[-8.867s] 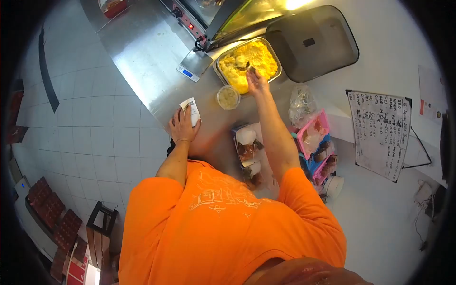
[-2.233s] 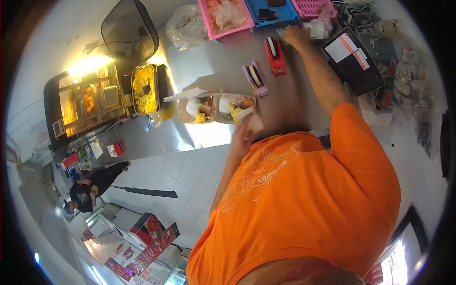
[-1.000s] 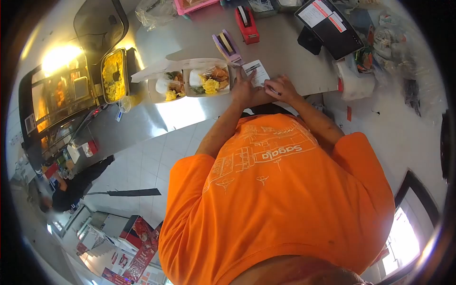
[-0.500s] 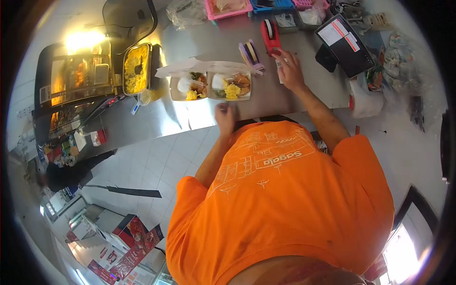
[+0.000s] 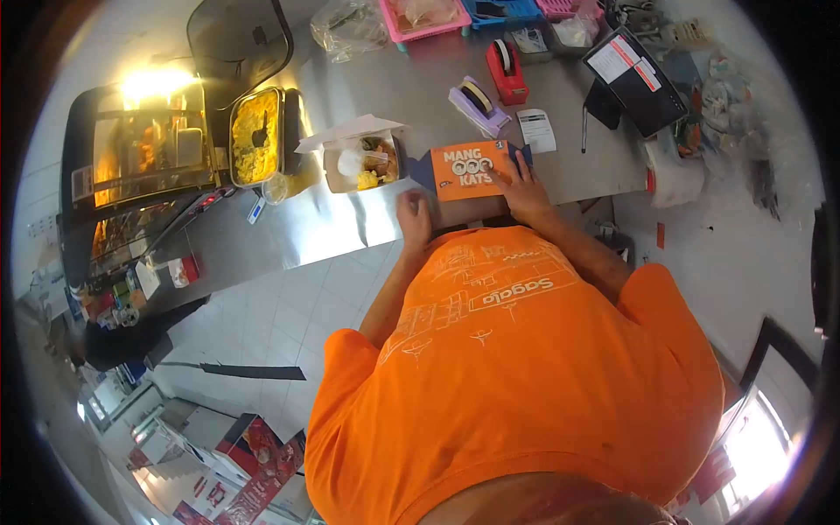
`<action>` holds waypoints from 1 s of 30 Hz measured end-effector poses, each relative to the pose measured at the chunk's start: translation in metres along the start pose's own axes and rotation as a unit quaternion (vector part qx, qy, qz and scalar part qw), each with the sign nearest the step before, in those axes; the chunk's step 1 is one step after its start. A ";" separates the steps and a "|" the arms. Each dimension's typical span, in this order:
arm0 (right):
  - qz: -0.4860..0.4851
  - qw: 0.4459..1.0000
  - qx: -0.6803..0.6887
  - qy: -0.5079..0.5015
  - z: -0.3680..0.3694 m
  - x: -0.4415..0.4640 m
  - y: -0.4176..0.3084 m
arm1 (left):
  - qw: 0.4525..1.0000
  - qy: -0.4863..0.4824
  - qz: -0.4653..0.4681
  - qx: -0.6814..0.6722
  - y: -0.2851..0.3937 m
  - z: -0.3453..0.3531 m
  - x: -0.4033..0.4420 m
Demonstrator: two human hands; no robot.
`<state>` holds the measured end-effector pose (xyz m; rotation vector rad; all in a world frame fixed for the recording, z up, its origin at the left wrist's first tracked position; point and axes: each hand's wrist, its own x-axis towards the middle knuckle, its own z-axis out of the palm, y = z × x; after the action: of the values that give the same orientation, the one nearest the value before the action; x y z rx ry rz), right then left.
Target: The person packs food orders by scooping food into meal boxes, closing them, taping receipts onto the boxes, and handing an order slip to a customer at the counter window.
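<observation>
My right hand lies with spread fingers on the orange printed lid of a closed takeaway box, near its right end. To its left stands an open takeaway box with white rice, yellow food and browned pieces inside, its lid folded back. My left hand is curled at the counter's front edge between the two boxes, with nothing visible in it; its palm side is hidden. Behind the closed box are a purple tape dispenser, a red tape dispenser and a printed paper slip.
On the left, a tray of yellow food stands beside a lit display warmer. A tablet on a stand is at the right. Pink and blue baskets line the back of the steel counter.
The right-hand food box, open before, is now closed under its orange lid. My right hand has moved from the paper slip by the red dispenser down onto that lid. My left hand stays curled.
</observation>
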<state>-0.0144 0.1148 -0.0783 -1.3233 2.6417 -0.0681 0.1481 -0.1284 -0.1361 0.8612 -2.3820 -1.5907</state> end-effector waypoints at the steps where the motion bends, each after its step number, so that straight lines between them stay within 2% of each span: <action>1: 0.009 1.000 0.003 -0.006 0.002 -0.007 -0.002 | 0.996 0.049 0.023 0.077 0.037 0.000 0.004; 2: 0.018 1.000 0.006 -0.011 0.002 -0.010 -0.003 | 0.982 0.099 0.048 0.153 0.057 0.001 0.008; 3: 0.044 0.995 0.075 0.041 0.009 -0.011 -0.005 | 0.985 0.038 0.106 0.133 0.055 0.006 0.019; 4: 0.068 0.983 0.142 0.095 0.019 -0.009 -0.008 | 0.981 0.048 0.132 0.137 0.049 0.020 0.029; 5: 0.091 0.962 0.209 0.148 0.030 -0.005 -0.012 | 0.976 0.060 0.156 0.141 0.030 0.043 0.036; 6: 0.162 0.924 0.307 0.160 0.040 0.000 -0.017 | 0.970 0.072 0.180 0.145 0.012 0.057 0.041; 7: 0.229 0.871 0.399 0.171 0.050 0.010 -0.020 | 0.996 -0.038 0.073 0.031 0.001 0.062 0.047; 8: 0.294 0.804 0.485 0.182 0.058 0.018 -0.019 | 0.996 -0.061 0.053 -0.032 0.014 0.057 0.046; 10: 0.300 0.813 0.477 0.147 0.072 0.025 -0.003 | 0.982 -0.110 0.006 -0.156 0.055 0.038 0.035; 13: 0.287 0.803 0.511 0.111 0.045 0.019 0.007 | 0.977 -0.149 -0.065 -0.135 0.056 0.022 0.043; 16: 0.298 0.762 0.564 0.112 0.048 0.018 0.022 | 0.991 -0.086 0.030 -0.095 0.005 0.022 0.053; 19: 0.305 0.734 0.596 0.115 0.030 0.015 0.025 | 0.955 -0.131 -0.055 -0.261 0.052 -0.001 0.032; 22: 0.285 0.729 0.608 0.130 0.030 0.018 0.025 | 0.962 -0.136 -0.116 -0.208 0.064 -0.011 0.029; 25: 0.275 0.728 0.613 0.135 0.038 0.019 0.031 | 0.969 -0.136 -0.116 -0.172 0.049 -0.007 0.033; 28: 0.269 0.727 0.621 0.117 0.054 0.018 0.037 | 0.968 -0.143 -0.071 -0.193 0.033 0.007 0.027; 29: 0.266 0.727 0.623 0.111 0.062 0.019 0.040 | 0.991 -0.122 0.006 -0.057 0.009 0.013 0.030; 30: 0.263 0.738 0.613 0.104 0.073 0.018 0.043 | 0.989 -0.099 0.082 0.080 -0.029 0.021 0.035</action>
<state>-0.0455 0.1299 -0.1579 -0.0967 2.0887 -1.5859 0.1210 -0.1385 -0.1768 0.5354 -2.6683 -1.5020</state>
